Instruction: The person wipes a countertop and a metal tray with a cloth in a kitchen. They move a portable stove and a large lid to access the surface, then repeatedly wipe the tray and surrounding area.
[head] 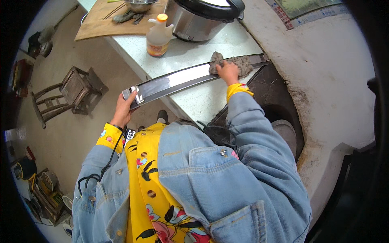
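A long, shiny metal panel (173, 81) with a raised edge lies slantwise across the pale speckled countertop (194, 106). Its near left end juts out past the counter's edge, and my left hand (123, 109) grips it there, thumb on top beside a clear or reflective piece (133, 94). Toward the panel's far right end, my right hand (228, 72) presses a crumpled grey-brown cloth (241, 64) onto the metal. The cloth hides part of the surface under it. Light glares off the panel's middle.
Behind the panel stand a plastic bottle (158, 38) with an orange cap and a steel electric pressure cooker (194, 22). A wooden board (94, 27) holds a metal bowl (140, 4), chopsticks and a dark cloth. A wall (328, 76) borders the right; a wooden chair (74, 86) stands left.
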The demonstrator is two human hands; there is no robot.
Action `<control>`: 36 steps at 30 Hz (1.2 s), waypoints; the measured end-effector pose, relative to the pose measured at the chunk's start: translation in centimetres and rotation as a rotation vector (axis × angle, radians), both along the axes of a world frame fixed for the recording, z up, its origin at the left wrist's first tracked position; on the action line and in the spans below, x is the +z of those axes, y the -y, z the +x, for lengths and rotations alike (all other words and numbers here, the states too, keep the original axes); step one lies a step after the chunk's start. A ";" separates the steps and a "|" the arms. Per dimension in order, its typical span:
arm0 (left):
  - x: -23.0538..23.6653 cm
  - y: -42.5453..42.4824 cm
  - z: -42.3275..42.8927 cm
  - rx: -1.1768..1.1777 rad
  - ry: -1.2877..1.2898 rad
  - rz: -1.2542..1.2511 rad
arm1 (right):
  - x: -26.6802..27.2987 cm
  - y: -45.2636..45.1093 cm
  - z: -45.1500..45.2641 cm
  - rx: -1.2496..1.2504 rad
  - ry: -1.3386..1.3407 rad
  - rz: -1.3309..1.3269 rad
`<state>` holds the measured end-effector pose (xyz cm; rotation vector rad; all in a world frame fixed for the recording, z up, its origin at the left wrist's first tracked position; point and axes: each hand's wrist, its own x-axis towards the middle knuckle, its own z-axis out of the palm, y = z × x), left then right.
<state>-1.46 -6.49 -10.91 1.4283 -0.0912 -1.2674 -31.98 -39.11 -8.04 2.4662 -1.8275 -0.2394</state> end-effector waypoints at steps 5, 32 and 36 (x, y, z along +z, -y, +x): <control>0.1 0.4 -0.5 -0.032 0.083 0.008 | -2.4 -3.3 3.5 0.060 0.126 -0.016; -0.1 2.2 0.0 -0.270 0.954 0.368 | -1.7 17.7 -13.2 -0.177 -0.129 0.092; 0.2 2.5 -0.3 -0.290 0.975 0.382 | -2.3 22.1 -16.4 -0.257 -0.012 0.074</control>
